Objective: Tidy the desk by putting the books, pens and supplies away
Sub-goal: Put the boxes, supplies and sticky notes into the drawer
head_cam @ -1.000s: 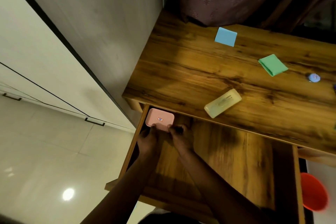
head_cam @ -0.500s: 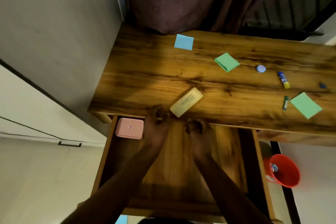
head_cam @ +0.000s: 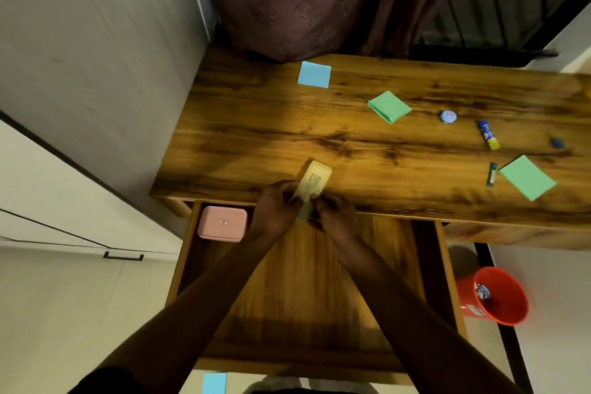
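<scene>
pink case (head_cam: 223,223) was done: it sat alone in the far-left corner of the open drawer (head_cam: 303,281), both hands off it. a second before, both were on it there

half a second before, the hands were empty at the near edge of the worktop (head_cam: 287,125) and the yellow case (head_cam: 315,181) lay flat and slanted just beyond them. now both were on it: left hand (head_cam: 276,201) grip wrapped round its left side, right hand (head_cam: 335,213) grip pinching the near right end. the case had swung to point more away from the person, near end hanging past the near edge over the drawer. couldn't tell if the far end was lifted clear of the wood

read: item two was in hand, pick just made, not yet stowed. next move looked like a short pull back and down into the drawer, onto the bare floor right of the pink case

remaining on the worktop, none moved:
- blue note (head_cam: 314,74) near the far edge
- folded green pad (head_cam: 389,106) mid-worktop
- round tin (head_cam: 447,116), glue stick (head_cam: 488,135) to its right
- small dark blue thing (head_cam: 557,142), too blurred to name
- green pen (head_cam: 492,173) just beside a second green pad (head_cam: 527,182), toward the near right

floor note (head_cam: 214,383), blue, lay at the drawer's front. red bucket (head_cam: 499,297) stood on the floor right of the drawer

so early in the task: one in, one in hand, seven or so to go
</scene>
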The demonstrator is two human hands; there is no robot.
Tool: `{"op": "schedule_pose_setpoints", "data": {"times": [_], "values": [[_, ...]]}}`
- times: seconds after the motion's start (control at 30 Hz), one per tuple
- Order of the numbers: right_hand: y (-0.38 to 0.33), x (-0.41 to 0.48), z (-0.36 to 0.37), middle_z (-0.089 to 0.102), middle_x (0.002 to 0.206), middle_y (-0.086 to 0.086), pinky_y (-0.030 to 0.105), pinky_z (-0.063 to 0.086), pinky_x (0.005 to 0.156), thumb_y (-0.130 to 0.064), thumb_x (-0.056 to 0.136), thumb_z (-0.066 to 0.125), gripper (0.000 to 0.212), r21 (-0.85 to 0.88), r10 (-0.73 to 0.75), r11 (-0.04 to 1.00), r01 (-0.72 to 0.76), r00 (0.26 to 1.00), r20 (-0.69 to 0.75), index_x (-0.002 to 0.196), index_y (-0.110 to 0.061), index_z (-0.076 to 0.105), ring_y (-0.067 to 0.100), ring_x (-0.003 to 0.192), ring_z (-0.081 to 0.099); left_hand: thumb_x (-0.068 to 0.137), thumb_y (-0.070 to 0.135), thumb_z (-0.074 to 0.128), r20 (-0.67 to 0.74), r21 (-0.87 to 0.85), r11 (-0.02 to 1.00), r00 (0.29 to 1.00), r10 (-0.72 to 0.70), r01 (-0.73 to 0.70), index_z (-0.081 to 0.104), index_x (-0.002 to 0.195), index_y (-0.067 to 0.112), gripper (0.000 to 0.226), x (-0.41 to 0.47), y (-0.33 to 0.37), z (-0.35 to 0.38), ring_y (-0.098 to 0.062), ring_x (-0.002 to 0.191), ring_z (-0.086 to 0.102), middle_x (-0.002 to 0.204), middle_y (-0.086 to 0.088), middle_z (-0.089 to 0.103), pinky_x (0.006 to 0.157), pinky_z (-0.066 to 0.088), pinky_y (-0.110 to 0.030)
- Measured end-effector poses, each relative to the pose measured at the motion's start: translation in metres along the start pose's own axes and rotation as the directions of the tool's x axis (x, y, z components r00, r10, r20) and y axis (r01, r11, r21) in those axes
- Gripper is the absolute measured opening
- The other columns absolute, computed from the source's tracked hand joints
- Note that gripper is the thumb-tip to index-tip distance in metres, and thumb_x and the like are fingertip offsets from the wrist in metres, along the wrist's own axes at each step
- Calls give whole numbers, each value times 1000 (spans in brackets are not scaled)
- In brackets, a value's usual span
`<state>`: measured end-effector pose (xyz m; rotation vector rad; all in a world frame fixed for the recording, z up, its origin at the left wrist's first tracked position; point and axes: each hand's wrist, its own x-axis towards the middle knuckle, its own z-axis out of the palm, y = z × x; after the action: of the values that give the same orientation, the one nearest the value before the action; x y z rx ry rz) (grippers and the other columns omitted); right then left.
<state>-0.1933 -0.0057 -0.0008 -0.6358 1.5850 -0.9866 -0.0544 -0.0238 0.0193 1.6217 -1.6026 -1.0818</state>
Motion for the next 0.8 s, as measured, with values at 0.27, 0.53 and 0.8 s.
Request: {"op": "schedule_pose_setpoints", "data": {"times": [0.27, 0.53, 0.8], "values": [[48, -77, 30, 73, 114, 5, 37, 64, 80, -28, 89, 78, 35, -89, 84, 994, -63, 963, 258, 119, -15, 68, 20, 101, 74, 87, 20, 78, -32, 15, 990, 990, -141, 141, 66, 124, 22, 38, -108, -42, -65, 7, 98, 62, 110, 21, 65, 74, 49, -7], [117, -105, 77, 74, 110, -3, 25, 60, 81, -27, 83, 83, 32, -308, 206, 947, -88, 903, 376, 111, -20, 68, 15, 103, 70, 89, 24, 74, -33, 114, 881, 888, -458, 459, 63, 130, 16, 43, -183, -100, -83, -19, 109, 68, 118, 1, 69, 81, 49, -24], [155, -75, 122, 61, 136, 13, 34, 44, 106, -15, 95, 65, 44, -660, 223, 745, 94, 898, 379, 138, -8, 58, 30, 128, 57, 90, 49, 53, 72, 152, 817, 818, -570, 556, 46, 141, 13, 62, -175, -123, -81, -31, 122, 61, 130, -11, 62, 104, 50, -44]]}}
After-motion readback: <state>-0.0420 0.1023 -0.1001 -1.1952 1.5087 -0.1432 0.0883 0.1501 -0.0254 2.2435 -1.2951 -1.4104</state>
